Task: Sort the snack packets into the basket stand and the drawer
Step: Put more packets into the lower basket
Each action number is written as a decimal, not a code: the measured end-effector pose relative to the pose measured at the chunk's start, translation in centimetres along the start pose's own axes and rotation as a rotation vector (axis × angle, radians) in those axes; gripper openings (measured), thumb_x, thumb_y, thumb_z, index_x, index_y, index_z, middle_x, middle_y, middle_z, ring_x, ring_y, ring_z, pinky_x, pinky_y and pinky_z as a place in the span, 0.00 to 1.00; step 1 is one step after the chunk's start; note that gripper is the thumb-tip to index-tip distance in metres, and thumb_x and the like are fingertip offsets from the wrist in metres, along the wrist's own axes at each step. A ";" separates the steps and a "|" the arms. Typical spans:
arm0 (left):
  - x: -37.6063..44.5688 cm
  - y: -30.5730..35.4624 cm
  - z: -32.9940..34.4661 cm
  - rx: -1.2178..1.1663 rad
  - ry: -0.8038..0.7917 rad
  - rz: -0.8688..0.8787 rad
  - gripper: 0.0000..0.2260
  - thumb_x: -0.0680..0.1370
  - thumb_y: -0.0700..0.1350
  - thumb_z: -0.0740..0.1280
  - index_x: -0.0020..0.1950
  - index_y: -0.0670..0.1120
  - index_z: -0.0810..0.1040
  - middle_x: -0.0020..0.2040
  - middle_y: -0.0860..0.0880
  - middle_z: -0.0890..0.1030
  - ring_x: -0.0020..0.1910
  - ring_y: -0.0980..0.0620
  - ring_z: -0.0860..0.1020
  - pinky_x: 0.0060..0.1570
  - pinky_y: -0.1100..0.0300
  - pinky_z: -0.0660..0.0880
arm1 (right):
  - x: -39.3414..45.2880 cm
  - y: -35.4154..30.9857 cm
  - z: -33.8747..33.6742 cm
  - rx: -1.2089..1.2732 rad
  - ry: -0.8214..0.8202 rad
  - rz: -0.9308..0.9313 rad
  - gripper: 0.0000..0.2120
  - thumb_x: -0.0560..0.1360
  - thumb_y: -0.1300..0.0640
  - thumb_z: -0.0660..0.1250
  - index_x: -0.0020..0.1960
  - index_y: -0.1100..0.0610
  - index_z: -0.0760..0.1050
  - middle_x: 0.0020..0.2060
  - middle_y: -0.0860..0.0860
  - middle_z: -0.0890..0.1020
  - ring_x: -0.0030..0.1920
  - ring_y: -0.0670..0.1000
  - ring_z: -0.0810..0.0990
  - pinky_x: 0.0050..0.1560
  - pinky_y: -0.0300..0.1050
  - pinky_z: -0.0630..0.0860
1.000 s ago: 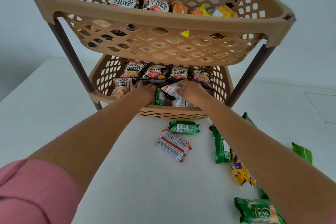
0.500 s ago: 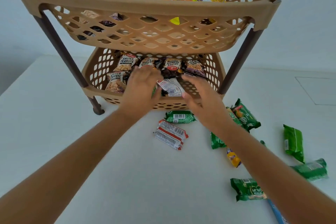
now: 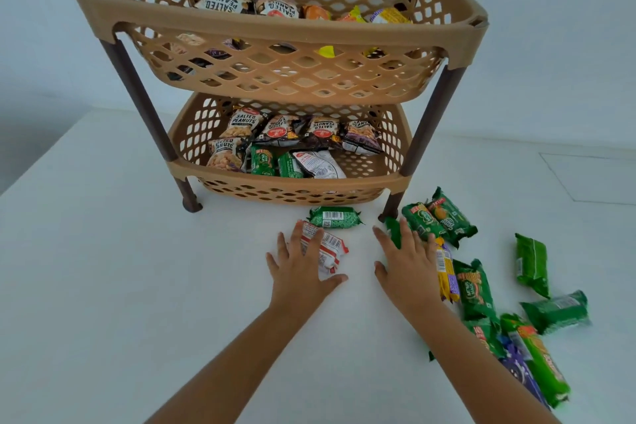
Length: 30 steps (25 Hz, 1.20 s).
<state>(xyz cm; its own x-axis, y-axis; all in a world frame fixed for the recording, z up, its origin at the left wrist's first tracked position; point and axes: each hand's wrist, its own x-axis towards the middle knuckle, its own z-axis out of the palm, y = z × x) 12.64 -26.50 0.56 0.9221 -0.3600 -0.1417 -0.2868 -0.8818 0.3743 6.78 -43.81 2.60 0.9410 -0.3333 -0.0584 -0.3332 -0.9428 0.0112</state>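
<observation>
left hand (image 3: pixel 298 267): fingers spread flat on red-and-white foil snack packet (image 3: pixel 327 248), near front of tan two-tier plastic basket stand (image 3: pixel 282 34) | right hand (image 3: pixel 406 263): fingers spread, resting on green packet (image 3: pixel 392 230) | loose green biscuit packets (image 3: pixel 475 289) at right on white table (image 3: pixel 103 286)

Only a plain white worktop (image 3: pixel 144 286), pale and smooth. Faint rectangular outline (image 3: pixel 592 179) set into its far right part. Behind, a bare whitish wall (image 3: pixel 550 45).

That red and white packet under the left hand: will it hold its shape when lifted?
Probably not: the red and white packet looks crinkled, so likely floppy. It lies flat on the table, unlikely to roll. Its glossy film may slip under the left hand.
</observation>
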 end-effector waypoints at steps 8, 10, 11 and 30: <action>-0.9 -0.6 0.1 -0.090 0.144 0.023 0.32 0.69 0.58 0.69 0.69 0.53 0.62 0.68 0.46 0.66 0.65 0.48 0.67 0.63 0.54 0.70 | -0.4 -0.1 -1.6 0.174 -0.051 0.025 0.15 0.77 0.52 0.58 0.62 0.46 0.73 0.74 0.54 0.59 0.70 0.54 0.67 0.73 0.61 0.40; -1.9 -0.7 -0.4 -0.150 0.133 0.062 0.32 0.68 0.57 0.70 0.69 0.54 0.63 0.68 0.48 0.65 0.65 0.50 0.67 0.63 0.56 0.71 | -0.8 0.0 -2.8 0.338 -0.054 0.025 0.15 0.77 0.56 0.58 0.61 0.47 0.75 0.73 0.53 0.61 0.68 0.53 0.69 0.73 0.60 0.44; -2.5 -0.9 -0.7 -0.166 0.143 0.106 0.31 0.68 0.57 0.70 0.68 0.54 0.63 0.68 0.49 0.65 0.65 0.51 0.67 0.64 0.57 0.71 | -1.2 0.0 -3.5 0.425 -0.051 0.016 0.15 0.77 0.57 0.58 0.60 0.47 0.75 0.73 0.52 0.62 0.65 0.53 0.72 0.73 0.58 0.52; 12.2 3.4 -12.7 -0.327 0.044 0.397 0.37 0.66 0.43 0.76 0.69 0.47 0.60 0.63 0.44 0.65 0.55 0.52 0.69 0.54 0.62 0.66 | 6.5 -5.4 -13.4 0.680 0.261 -0.073 0.21 0.78 0.61 0.59 0.70 0.53 0.66 0.75 0.53 0.53 0.70 0.59 0.63 0.65 0.55 0.72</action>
<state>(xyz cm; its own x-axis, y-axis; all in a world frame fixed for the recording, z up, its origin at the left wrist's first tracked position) 26.21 -30.01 11.71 0.7706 -0.6284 0.1061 -0.5277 -0.5358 0.6591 15.52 -41.01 15.55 0.9173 -0.3409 0.2058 -0.1519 -0.7773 -0.6105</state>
